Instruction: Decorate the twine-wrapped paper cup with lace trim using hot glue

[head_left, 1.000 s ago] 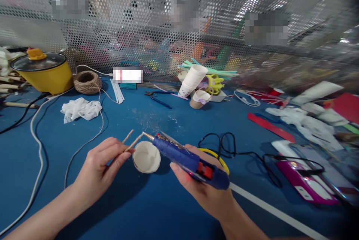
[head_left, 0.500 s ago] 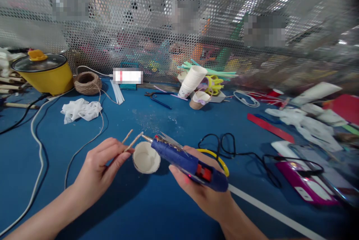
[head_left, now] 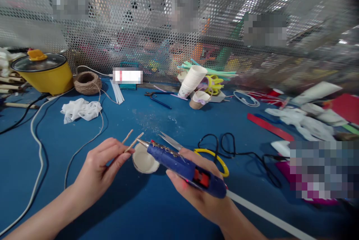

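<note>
Between the thumb and fingers of my left hand is a bent strip of twine, its two ends sticking out to the upper right. My right hand is wrapped round a blue glue gun with a red switch. The metal nozzle of the gun meets the twine a little below its tip; I cannot tell if they touch. Under the nozzle a white paper cup stands on the blue table. A pair of scissors with yellow handles lies partly hidden behind my right hand, its blades pointing left.
A yellow pot, a twine roll and a crumpled white bag stand at the left. Pliers, stacked paper cups and a small handled basket are at the back. A black cable runs to the right.
The glue gun has moved slightly left and down, its nozzle sliding along the twine from the tip toward my left fingers. More of the scissors' blades shows. My left hand stays put.
</note>
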A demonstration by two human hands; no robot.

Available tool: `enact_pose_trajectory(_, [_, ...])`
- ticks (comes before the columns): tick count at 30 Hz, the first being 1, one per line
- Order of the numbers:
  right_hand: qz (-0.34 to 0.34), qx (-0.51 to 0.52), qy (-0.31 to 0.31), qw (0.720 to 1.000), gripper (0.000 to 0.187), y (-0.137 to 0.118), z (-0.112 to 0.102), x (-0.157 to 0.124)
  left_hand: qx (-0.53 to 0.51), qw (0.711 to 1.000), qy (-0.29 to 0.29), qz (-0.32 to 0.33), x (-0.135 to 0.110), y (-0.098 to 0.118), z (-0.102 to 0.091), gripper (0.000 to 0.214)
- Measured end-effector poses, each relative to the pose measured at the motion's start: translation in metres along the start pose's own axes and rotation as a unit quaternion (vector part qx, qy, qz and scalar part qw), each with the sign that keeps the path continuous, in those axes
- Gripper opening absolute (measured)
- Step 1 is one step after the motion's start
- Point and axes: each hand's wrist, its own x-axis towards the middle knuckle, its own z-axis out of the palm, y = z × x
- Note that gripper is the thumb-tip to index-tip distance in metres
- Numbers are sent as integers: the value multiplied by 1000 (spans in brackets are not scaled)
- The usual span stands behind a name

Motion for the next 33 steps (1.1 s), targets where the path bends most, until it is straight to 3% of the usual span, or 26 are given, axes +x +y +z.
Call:
enact_pose_trajectory(11, [-24, -7, 57, 998, 10, -1, -1, 5, -3, 1000, -4, 4, -3, -1, 0, 15])
enact_pose_trajectory(17, [-17, -14, 22, 1000, 10, 2, -1, 0, 1, 1000, -10, 12, -2, -2, -1, 14])
enact_pose_trajectory(24, [-26, -5, 66, 997, 10, 0, 0, 5, 3, 1000, -3, 14, 1, -1, 0, 14])
enact_pose_trajectory(33, [-43, -2, 64, 997, 13, 1, 1, 3, -2, 1000, -10, 15, -2, -2, -1, 15])
